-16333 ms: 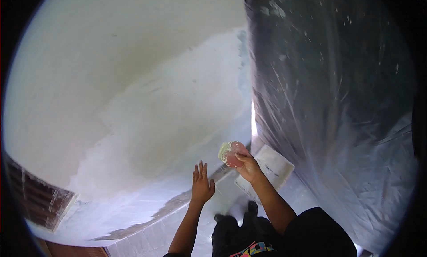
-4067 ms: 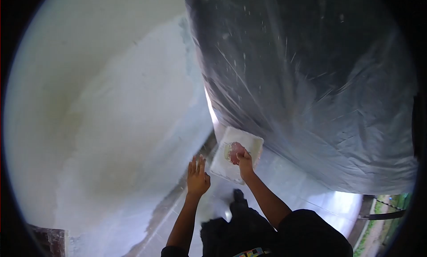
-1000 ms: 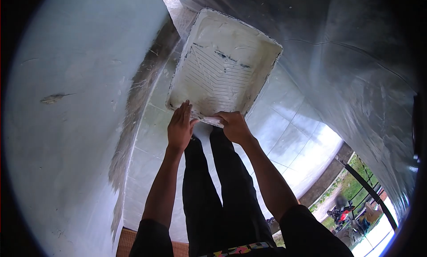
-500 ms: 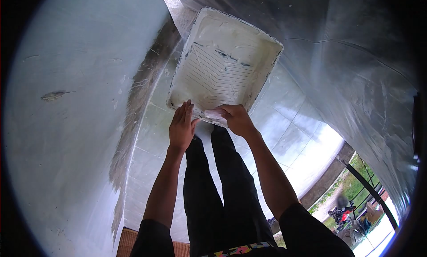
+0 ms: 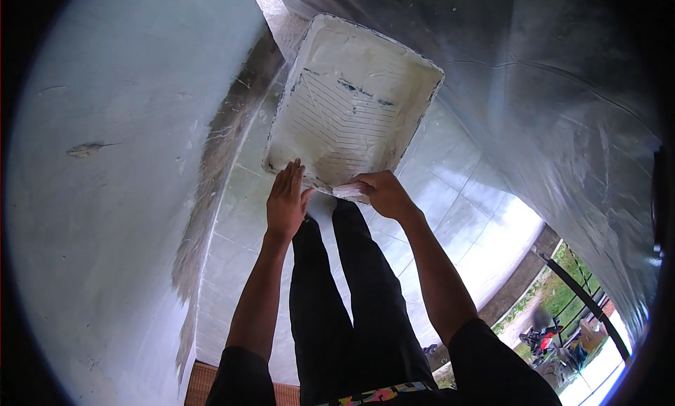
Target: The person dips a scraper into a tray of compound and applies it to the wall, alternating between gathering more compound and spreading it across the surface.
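A paint tray (image 5: 351,114), coated in off-white paint with a ribbed slope, lies tilted in front of me. My left hand (image 5: 285,202) is at its near left corner, fingers straight and close together against the rim, thumb apart. Pinched in my right hand (image 5: 387,195) is a small pale pinkish-white piece (image 5: 347,190), at the tray's near edge. Its material I cannot make out. What holds the tray up is hidden.
A pale wall (image 5: 119,195) with a rough grey strip rises at left. Plastic sheeting (image 5: 548,104) hangs at right. Pale tiles (image 5: 450,209) cover the floor around my legs (image 5: 365,279). Outside, at lower right, are a black railing bar (image 5: 587,297), grass and assorted items.
My right hand has slid slightly right and toward me along the tray's near edge with the pale piece. My left hand stays at the corner.
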`<control>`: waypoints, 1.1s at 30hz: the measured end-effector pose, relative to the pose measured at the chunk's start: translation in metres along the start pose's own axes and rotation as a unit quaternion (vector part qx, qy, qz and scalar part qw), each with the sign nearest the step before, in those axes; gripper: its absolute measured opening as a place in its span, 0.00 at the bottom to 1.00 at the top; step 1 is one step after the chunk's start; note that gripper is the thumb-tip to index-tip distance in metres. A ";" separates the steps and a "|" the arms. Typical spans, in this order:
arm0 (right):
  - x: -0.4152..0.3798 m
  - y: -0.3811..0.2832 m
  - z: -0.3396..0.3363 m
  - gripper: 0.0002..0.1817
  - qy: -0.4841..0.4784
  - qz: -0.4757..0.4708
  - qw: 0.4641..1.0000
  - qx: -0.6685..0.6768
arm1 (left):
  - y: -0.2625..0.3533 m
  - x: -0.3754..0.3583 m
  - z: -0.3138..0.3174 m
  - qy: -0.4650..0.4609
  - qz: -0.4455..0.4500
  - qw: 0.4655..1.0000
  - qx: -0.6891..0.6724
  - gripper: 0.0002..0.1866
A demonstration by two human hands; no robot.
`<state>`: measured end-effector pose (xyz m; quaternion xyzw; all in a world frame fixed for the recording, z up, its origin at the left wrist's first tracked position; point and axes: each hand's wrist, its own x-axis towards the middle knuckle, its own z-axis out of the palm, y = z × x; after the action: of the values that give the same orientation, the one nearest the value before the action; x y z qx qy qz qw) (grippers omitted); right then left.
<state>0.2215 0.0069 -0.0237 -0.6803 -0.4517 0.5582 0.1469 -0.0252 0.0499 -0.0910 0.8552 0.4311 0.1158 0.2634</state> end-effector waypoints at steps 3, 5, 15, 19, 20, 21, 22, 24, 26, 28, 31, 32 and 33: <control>0.003 0.003 -0.004 0.14 -0.015 0.002 1.000 -0.004 | 0.000 0.000 0.000 -0.006 -0.002 1.000 0.003 0.30; 0.005 0.002 -0.005 0.14 0.002 0.011 1.000 0.016 | 0.000 -0.001 0.000 -0.004 0.002 1.000 0.003 0.30; 0.014 -0.004 0.014 0.16 0.038 -0.031 0.999 -0.008 | 0.002 -0.003 0.001 -0.003 0.007 1.000 0.012 0.29; 0.012 -0.004 0.014 0.16 0.037 -0.027 0.999 -0.004 | 0.004 -0.003 0.000 -0.005 0.003 1.000 0.009 0.29; 0.013 -0.006 0.012 0.16 0.021 -0.017 1.000 -0.012 | 0.005 -0.003 -0.002 -0.005 0.002 1.000 0.008 0.29; 0.012 -0.009 0.010 0.15 0.006 -0.009 1.000 -0.020 | 0.006 -0.004 -0.004 -0.003 0.003 1.000 0.010 0.29; 0.011 -0.010 0.008 0.15 0.007 -0.012 1.000 -0.020 | 0.008 -0.005 -0.006 -0.004 -0.004 1.000 0.010 0.28; 0.008 -0.013 0.005 0.14 -0.015 -0.035 0.999 -0.035 | 0.010 -0.007 -0.012 -0.001 -0.011 1.000 0.013 0.27; -0.001 -0.014 0.004 0.14 -0.007 -0.050 0.998 -0.021 | 0.014 -0.012 -0.020 0.000 -0.011 1.000 0.018 0.27; -0.012 -0.023 -0.004 0.14 0.003 -0.072 0.997 -0.009 | 0.019 -0.018 -0.030 0.003 -0.012 1.000 0.021 0.28; -0.029 -0.034 -0.020 0.19 -0.022 0.032 0.986 0.165 | 0.031 -0.025 -0.054 0.005 -0.013 1.000 0.026 0.29; -0.035 -0.033 -0.022 0.19 -0.018 0.019 0.986 0.162 | 0.036 -0.027 -0.063 0.001 -0.014 1.000 0.026 0.30; -0.044 -0.038 -0.025 0.19 -0.020 -0.006 0.962 0.274 | 0.041 -0.029 -0.072 0.010 -0.015 1.000 0.025 0.31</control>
<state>0.2276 0.0012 0.0391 -0.5997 -0.2887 0.6734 0.3218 -0.0451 0.0321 -0.0071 0.8537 0.4490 0.1094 0.2399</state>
